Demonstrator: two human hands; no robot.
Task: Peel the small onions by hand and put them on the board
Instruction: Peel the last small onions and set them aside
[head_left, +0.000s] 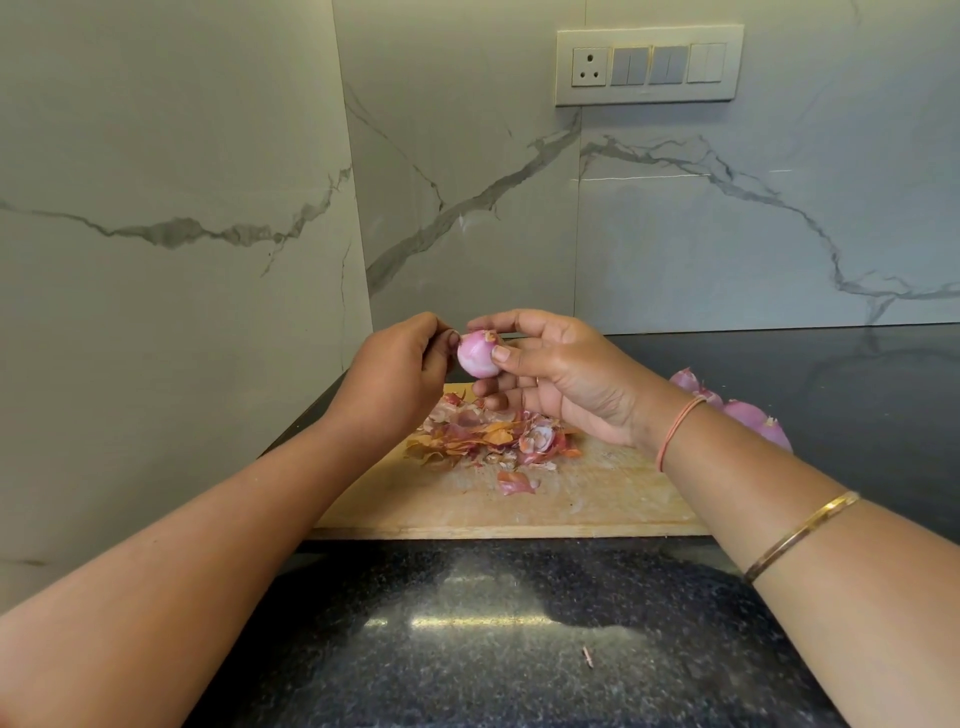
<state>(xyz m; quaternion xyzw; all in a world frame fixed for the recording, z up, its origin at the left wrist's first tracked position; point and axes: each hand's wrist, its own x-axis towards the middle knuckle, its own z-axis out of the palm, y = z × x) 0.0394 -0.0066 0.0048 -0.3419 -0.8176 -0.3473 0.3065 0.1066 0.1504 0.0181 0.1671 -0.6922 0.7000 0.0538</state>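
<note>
One small pink-purple onion (478, 356), gripped in the right hand (561, 379); left hand (400, 369) curled against it (pinching skin? can't tell).

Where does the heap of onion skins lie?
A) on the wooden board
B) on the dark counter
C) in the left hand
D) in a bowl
A: the onion skins lie heaped on the wooden board, below the onion that the right hand holds.

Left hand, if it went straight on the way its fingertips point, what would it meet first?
The small onion in the right hand, likely at once; the left hand looks almost against it.
</note>
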